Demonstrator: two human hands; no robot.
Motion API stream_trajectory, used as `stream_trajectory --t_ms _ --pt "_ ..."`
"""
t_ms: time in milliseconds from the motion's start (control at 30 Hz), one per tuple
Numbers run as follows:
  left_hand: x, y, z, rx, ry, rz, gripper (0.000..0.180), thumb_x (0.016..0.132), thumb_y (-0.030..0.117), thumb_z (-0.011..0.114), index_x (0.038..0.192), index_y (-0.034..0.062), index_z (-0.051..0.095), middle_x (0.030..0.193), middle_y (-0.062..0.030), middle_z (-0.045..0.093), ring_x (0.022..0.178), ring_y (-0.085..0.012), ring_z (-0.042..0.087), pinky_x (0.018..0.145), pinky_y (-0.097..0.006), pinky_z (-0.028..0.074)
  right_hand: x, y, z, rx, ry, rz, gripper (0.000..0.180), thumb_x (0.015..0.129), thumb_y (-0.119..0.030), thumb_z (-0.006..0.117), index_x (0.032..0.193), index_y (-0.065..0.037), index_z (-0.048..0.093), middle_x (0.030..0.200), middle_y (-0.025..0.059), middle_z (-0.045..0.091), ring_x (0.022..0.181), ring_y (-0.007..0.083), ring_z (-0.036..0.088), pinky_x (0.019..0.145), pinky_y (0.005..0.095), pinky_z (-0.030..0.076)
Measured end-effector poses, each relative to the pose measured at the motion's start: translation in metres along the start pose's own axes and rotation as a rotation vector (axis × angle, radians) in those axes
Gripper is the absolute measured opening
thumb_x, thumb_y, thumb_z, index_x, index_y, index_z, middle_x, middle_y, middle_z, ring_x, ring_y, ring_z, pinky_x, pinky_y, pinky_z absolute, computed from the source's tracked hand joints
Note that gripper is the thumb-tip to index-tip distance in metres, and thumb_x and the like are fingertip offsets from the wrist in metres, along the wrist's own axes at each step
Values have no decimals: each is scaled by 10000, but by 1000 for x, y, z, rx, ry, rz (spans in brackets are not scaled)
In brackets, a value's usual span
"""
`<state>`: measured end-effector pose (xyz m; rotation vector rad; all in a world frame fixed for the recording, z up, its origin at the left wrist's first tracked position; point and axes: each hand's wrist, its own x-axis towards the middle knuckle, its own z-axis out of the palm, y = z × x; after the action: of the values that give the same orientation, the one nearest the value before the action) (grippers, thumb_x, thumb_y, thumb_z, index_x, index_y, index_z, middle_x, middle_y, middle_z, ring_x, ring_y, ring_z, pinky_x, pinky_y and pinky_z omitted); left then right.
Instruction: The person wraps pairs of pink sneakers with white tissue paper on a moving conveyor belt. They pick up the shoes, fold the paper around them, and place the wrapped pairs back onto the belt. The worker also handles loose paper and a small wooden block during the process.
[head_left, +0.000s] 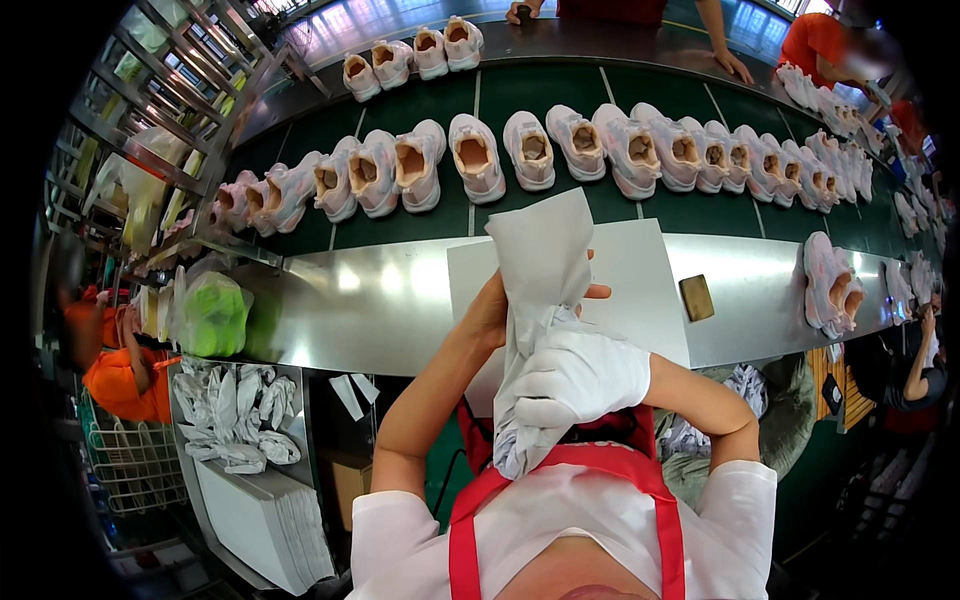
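Observation:
In front of my chest I hold a piece of white wrapping paper (543,250), its upper end spread wide and its middle squeezed narrow. My bare left hand (488,312) supports it from behind, the fingertips showing past its right edge. My right hand (580,375), in a white glove, is closed around the gathered middle. The crumpled lower end of the paper hangs toward my red apron (610,458). Beneath my hands, flat white sheets (640,270) lie on the metal table (385,300).
Rows of pale pink and white sneakers (477,160) stand on the green conveyor (400,235) beyond the table. A brown block (697,298) and a sneaker pair (830,285) sit to the right. Crumpled paper (235,415) and stacked sheets (265,520) lie lower left. Other people work around the line.

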<state>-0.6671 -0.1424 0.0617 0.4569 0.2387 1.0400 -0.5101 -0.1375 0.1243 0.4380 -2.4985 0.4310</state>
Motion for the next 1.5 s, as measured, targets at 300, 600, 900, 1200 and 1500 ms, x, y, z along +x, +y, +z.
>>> stream_trajectory --t_ms 300,600,900,1200,1500 --pt "-11 -28 2 830 326 549 468 910 374 567 1228 38 496 1039 -34 595 932 -130 563 816 -283 458 -13 10 -3 198 548 932 454 582 -236 804 963 -80 612 920 106 577 811 298 585 725 367 469" --pt "-25 14 19 1049 718 552 478 808 254 724 1131 -18 499 990 -71 616 886 -138 572 800 -267 460 6 35 11 -213 390 903 749 616 -267 816 1237 -62 450 1102 160 574 950 342 596 787 397 492" --pt "-20 22 -21 1590 996 1045 419 842 291 673 1083 3 487 1112 -106 523 1017 -167 490 886 -282 399 25 46 45 385 418 946 700 691 -148 716 1295 -70 371 1103 183 573 986 326 599 821 379 492" --pt "-13 61 -33 361 543 800 253 920 307 575 892 58 538 738 -38 587 977 -224 628 930 -341 449 35 78 54 460 310 1041 761 720 -252 713 1336 -16 332 1160 206 532 1000 303 580 857 353 464" --pt "16 72 -74 75 296 734 429 954 467 426 733 102 477 605 -44 471 596 -172 513 762 -322 459 21 95 82 -113 283 1093 410 742 -212 690 1073 -64 499 753 225 625 694 400 622 595 455 505"
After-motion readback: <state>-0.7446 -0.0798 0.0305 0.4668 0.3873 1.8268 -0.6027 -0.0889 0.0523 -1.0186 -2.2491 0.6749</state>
